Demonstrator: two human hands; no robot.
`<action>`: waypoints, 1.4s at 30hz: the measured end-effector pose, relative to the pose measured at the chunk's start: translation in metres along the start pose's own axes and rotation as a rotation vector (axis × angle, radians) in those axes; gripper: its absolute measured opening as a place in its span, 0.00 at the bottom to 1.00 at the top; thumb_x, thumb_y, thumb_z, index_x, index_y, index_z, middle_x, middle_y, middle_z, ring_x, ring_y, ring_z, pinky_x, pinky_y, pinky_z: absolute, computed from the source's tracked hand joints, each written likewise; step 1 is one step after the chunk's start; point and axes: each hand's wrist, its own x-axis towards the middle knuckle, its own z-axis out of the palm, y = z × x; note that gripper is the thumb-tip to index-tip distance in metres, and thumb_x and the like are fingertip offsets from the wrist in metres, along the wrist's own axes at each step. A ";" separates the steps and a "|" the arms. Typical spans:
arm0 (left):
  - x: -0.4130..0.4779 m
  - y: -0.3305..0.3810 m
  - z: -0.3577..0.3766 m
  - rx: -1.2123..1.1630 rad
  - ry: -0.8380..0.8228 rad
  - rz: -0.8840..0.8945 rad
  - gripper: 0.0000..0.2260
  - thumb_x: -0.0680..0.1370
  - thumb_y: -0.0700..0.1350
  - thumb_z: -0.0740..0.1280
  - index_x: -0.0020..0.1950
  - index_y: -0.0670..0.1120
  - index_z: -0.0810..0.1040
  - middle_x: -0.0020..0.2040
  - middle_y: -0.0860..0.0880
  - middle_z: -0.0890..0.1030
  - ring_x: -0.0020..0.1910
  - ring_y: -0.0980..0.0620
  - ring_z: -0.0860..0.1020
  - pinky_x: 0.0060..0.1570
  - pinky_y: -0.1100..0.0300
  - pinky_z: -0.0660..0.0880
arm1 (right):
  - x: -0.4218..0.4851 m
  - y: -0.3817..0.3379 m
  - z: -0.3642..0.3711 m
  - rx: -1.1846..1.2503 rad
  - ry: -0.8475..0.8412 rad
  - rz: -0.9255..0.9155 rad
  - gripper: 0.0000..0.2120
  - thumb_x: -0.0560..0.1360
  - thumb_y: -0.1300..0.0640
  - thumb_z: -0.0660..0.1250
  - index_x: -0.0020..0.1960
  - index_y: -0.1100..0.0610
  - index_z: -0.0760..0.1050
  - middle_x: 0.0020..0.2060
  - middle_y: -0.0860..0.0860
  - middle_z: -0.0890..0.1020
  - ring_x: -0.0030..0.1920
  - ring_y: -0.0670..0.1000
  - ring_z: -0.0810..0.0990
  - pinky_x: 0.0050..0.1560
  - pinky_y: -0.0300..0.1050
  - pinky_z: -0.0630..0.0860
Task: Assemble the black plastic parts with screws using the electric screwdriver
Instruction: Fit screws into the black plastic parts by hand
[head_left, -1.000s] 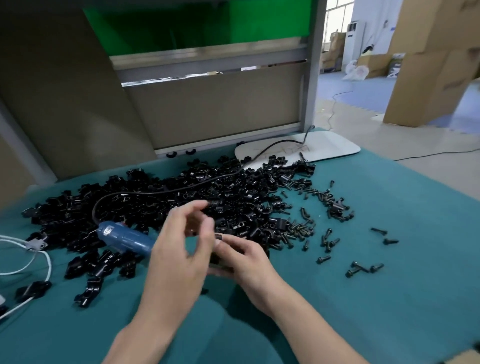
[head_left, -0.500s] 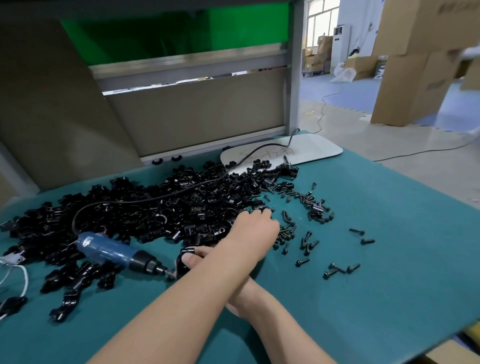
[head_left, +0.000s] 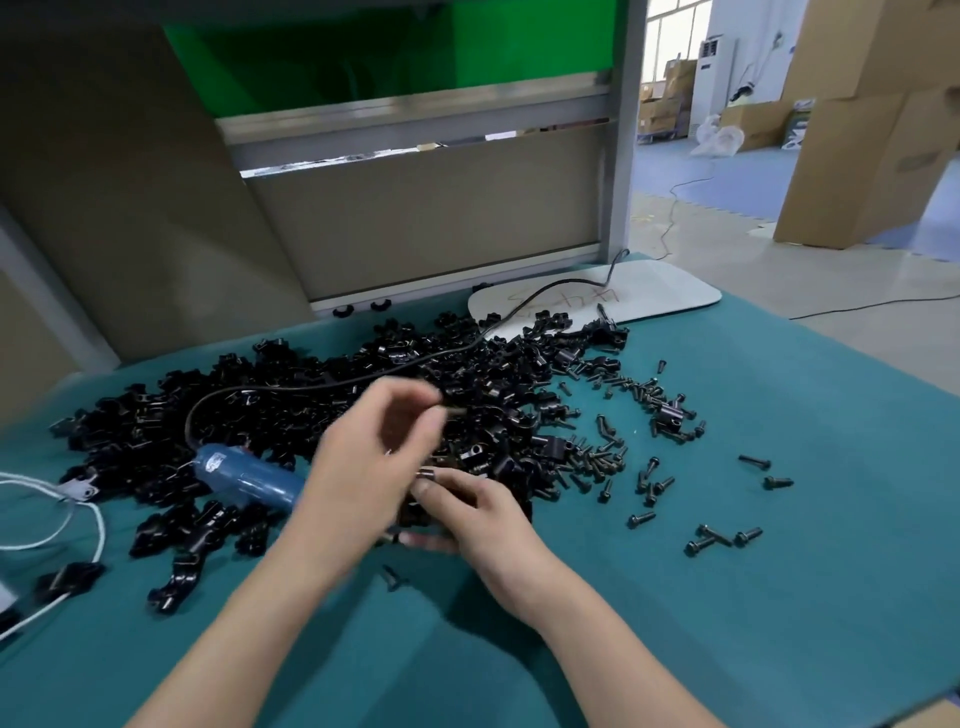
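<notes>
Head view: both hands work over a teal mat (head_left: 727, 597), in front of a large pile of black plastic parts (head_left: 322, 400).

1. Left hand (head_left: 374, 457): raised above the pile, motion-blurred. Fingers are curled and the fingertips pinch a small dark screw (head_left: 453, 411), which protrudes to the right.
2. Right hand (head_left: 478, 519): low over the mat, just right of the left hand. Thumb and curled fingers grip one black plastic part (head_left: 427, 474). The part sits between the two hands and is largely hidden by them.
3. Electric screwdriver (head_left: 249, 478): blue body, lying on its side on the mat to the left of the hands, ungripped. Its tip end is hidden behind the left hand. Its black cable (head_left: 332, 385) loops back over the pile toward a white board (head_left: 670, 299) at the far edge.
4. Loose screws (head_left: 613, 460): scattered on the mat right of the pile, with a few outliers farther right. One stray screw (head_left: 390, 576) lies just below the hands.
5. White cord (head_left: 96, 525): curves along the left edge of the mat.

Cardboard boxes (head_left: 862, 130) stand on the floor beyond the table, at the right
</notes>
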 end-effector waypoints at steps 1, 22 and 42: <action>-0.014 -0.012 -0.014 -0.083 0.068 -0.092 0.06 0.79 0.43 0.71 0.52 0.54 0.80 0.46 0.58 0.84 0.44 0.58 0.82 0.45 0.72 0.75 | 0.001 0.001 0.000 0.011 0.009 -0.004 0.08 0.82 0.56 0.68 0.56 0.58 0.85 0.51 0.53 0.85 0.53 0.48 0.84 0.55 0.47 0.83; -0.063 -0.065 -0.029 -0.623 0.171 -0.528 0.09 0.69 0.48 0.74 0.48 0.49 0.87 0.41 0.46 0.85 0.40 0.53 0.82 0.44 0.64 0.79 | -0.002 0.002 0.013 -0.297 -0.053 -0.080 0.08 0.79 0.51 0.71 0.57 0.42 0.84 0.52 0.52 0.87 0.54 0.52 0.86 0.51 0.46 0.84; -0.065 -0.065 -0.033 -0.579 0.067 -0.579 0.09 0.73 0.53 0.72 0.43 0.48 0.85 0.39 0.48 0.82 0.36 0.54 0.79 0.36 0.62 0.78 | -0.006 0.002 0.016 -0.339 -0.074 -0.098 0.10 0.75 0.48 0.71 0.55 0.41 0.84 0.51 0.50 0.87 0.50 0.46 0.85 0.50 0.43 0.84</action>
